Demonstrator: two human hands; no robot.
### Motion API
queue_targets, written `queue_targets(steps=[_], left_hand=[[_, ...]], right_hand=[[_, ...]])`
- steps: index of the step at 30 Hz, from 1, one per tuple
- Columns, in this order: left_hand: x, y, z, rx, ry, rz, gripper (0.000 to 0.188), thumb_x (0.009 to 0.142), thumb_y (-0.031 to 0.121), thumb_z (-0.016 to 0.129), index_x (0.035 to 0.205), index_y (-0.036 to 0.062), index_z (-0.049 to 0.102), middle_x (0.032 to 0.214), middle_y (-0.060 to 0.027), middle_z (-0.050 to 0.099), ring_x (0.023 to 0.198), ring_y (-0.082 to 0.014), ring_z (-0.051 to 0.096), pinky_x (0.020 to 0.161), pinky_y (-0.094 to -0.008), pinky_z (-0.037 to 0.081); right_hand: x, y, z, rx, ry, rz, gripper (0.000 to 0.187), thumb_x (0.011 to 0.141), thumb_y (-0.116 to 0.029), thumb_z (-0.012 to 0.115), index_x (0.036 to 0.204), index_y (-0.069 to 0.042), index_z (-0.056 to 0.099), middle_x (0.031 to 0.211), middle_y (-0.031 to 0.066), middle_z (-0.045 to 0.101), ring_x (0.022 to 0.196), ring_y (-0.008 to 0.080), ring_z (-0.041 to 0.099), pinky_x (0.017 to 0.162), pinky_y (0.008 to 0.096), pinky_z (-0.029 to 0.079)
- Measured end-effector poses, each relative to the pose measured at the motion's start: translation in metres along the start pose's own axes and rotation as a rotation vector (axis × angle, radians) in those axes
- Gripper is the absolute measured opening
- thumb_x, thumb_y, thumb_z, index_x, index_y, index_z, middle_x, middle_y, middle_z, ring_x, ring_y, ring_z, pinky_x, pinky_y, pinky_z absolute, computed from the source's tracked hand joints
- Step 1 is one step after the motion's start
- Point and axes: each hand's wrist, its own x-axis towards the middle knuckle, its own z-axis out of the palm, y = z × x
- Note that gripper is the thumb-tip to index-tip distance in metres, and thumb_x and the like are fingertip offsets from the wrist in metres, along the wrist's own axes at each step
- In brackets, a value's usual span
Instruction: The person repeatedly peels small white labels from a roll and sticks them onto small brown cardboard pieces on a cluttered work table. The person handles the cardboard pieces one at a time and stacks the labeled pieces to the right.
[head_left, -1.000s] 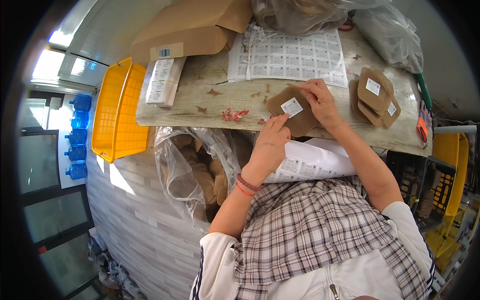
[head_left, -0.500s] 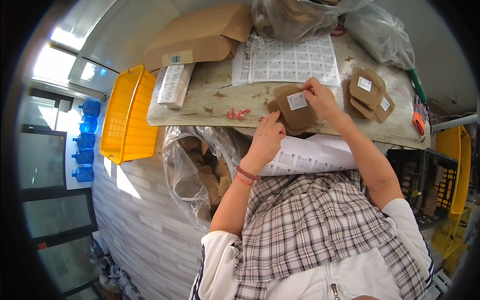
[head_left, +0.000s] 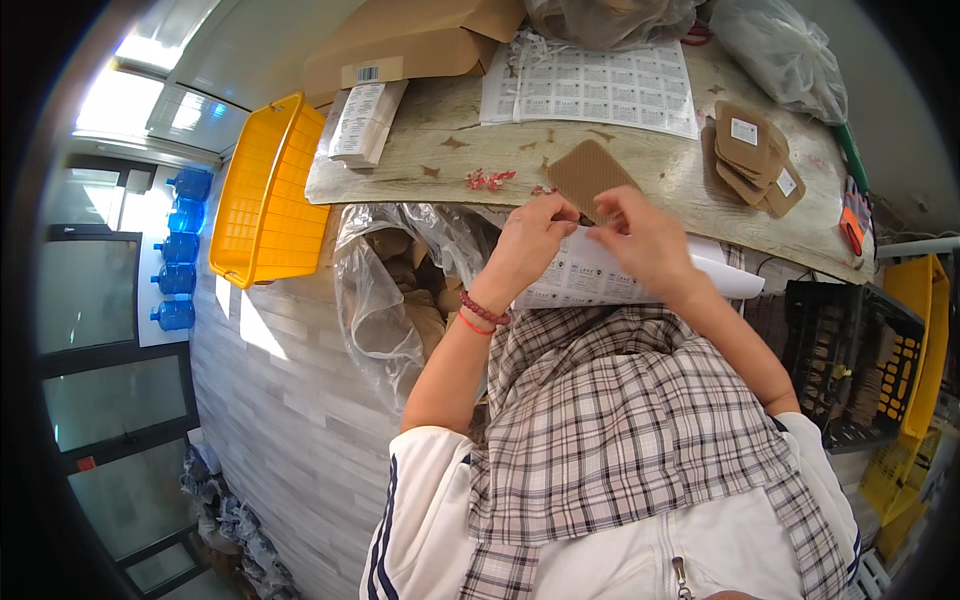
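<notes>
Beside the tabletop [head_left: 400, 183], left fingers [head_left: 556, 208] pinch a label sheet [head_left: 578, 272], right fingers [head_left: 622, 207] narrow, grip unclear.

yellow basket [head_left: 292, 190] left of desk [head_left: 445, 115]; five blue water jugs [head_left: 177, 248] lined up far left; black crate [head_left: 880, 312] lower right; orange-grey glove [head_left: 853, 222] at desk's right end.

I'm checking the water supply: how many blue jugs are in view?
5, in one column at the picture's left: top jug, second jug, middle jug, fourth jug, bottom jug.
</notes>
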Motion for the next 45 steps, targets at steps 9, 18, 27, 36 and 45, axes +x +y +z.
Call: queue_targets(steps=[9,18,27,36,45], left_hand=[[-0.013,-0.020,-0.032,-0.110,-0.134,-0.211,0.019,0.089,0.003,0.066,0.107,-0.0021,0.071,0.089,-0.0018,0.070,0.078,-0.0070,0.060,0.071,-0.0244,0.049],[-0.010,-0.032,-0.030,-0.187,-0.095,-0.281,0.014,0.088,0.001,0.068,0.100,-0.0005,0.073,0.082,-0.0006,0.069,0.069,-0.0054,0.059,0.061,-0.0217,0.048],[0.002,-0.038,-0.053,-0.532,-0.398,-0.473,0.019,0.086,0.001,0.071,0.104,-0.0031,0.074,0.084,-0.0064,0.072,0.067,-0.0121,0.065,0.062,-0.0270,0.057],[0.021,-0.016,-0.050,-0.185,-0.594,-0.468,0.021,0.088,0.018,0.073,0.098,0.0012,0.078,0.083,-0.0021,0.072,0.068,-0.0092,0.064,0.059,-0.0259,0.052],[0.003,-0.013,0.005,0.527,-0.144,0.120,0.009,0.082,0.004,0.062,0.085,0.0004,0.069,0.105,-0.0130,0.070,0.099,-0.0325,0.064,0.079,-0.0412,0.051]], right_hand=[[-0.011,0.001,0.029,0.117,0.000,-0.117,0.014,0.082,-0.011,0.077,0.095,-0.010,0.075,0.094,0.0044,0.069,0.079,0.0250,0.068,0.068,0.0350,0.053],[-0.009,-0.006,0.034,-0.083,0.209,-0.464,0.013,0.077,-0.008,0.078,0.089,-0.010,0.075,0.090,0.0020,0.068,0.084,0.0235,0.064,0.072,0.0356,0.050],[-0.015,0.006,0.042,0.340,0.003,-0.364,0.016,0.079,0.003,0.075,0.091,-0.006,0.068,0.101,0.0079,0.064,0.093,0.0262,0.061,0.080,0.0343,0.050],[-0.014,0.009,0.040,0.383,-0.088,-0.435,0.019,0.078,0.003,0.075,0.091,-0.007,0.065,0.100,0.0076,0.063,0.092,0.0272,0.059,0.079,0.0340,0.050],[0.013,0.030,0.005,0.439,0.026,-0.255,0.009,0.089,0.002,0.066,0.095,-0.004,0.062,0.095,0.0060,0.064,0.087,0.0197,0.059,0.077,0.0317,0.049]])
